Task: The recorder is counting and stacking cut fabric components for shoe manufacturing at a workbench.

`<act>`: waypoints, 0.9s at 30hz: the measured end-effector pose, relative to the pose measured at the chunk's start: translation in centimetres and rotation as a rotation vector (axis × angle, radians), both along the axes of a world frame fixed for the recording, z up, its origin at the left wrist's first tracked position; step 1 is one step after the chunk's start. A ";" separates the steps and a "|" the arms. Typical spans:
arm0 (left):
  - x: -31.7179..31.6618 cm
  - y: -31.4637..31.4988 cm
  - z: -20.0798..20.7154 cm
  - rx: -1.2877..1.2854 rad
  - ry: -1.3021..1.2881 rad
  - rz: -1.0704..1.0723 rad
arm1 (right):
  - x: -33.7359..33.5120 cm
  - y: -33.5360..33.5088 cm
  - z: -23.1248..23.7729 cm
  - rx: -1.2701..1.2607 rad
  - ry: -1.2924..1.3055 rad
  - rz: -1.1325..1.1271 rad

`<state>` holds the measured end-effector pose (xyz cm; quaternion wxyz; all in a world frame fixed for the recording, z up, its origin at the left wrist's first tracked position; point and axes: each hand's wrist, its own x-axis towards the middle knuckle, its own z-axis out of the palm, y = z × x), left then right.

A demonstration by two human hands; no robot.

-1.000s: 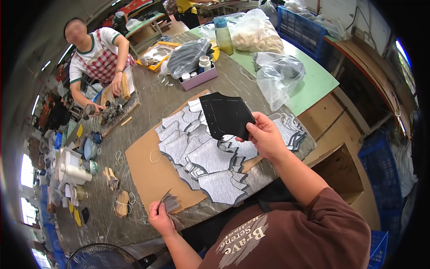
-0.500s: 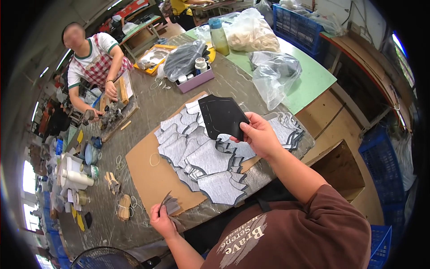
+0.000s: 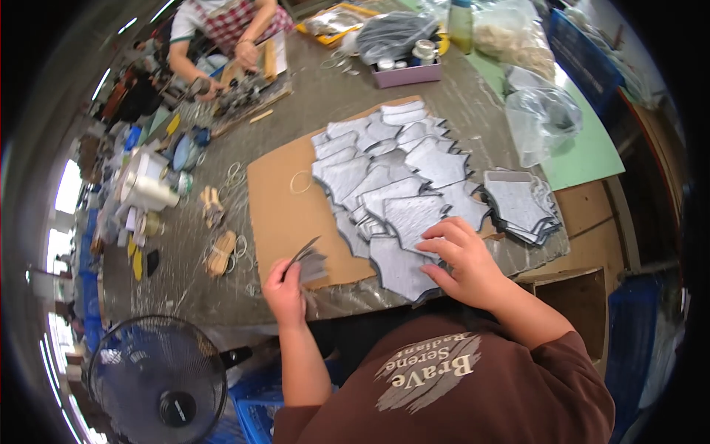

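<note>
My left hand [image 3: 285,294] is closed on a few thin, grey and dark cut pieces [image 3: 313,268], whose edges stick out past the fingers over the cardboard's near edge. My right hand [image 3: 467,265] has its fingers apart above the near end of a spread pile of grey cut pieces [image 3: 384,177] with dark edges and notched outlines. Its fingertips are at the edge of a top piece [image 3: 414,216]; whether they touch it I cannot tell. Beneath the pile lies a brown cardboard sheet [image 3: 274,185].
A separate stack of grey pieces [image 3: 518,196] sits to the right. Rubber bands and bundled wooden pieces [image 3: 220,253] lie left of the cardboard. A purple box [image 3: 407,75] stands farther back. At far left a co-worker's hands [image 3: 248,55] handle a tool. A fan [image 3: 159,370] stands lower left.
The black cut piece that was in my right hand is no longer there. That hand has come down and nearer, with its fingers spread. My left hand keeps its pieces; the view has shifted.
</note>
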<state>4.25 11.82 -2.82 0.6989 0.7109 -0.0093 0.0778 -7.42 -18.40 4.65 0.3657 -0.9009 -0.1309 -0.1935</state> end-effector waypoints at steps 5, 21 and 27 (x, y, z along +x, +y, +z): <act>-0.9 -4.4 2.4 -0.027 -0.137 -0.046 | 4.2 7.7 -2.1 0.591 0.242 0.122; 1.0 -1.5 0.2 -0.054 -0.052 0.189 | 9.8 14.5 -4.4 0.618 0.604 0.152; 1.9 -1.6 0.4 0.141 -0.097 0.304 | 9.9 16.2 -5.9 0.725 0.578 0.119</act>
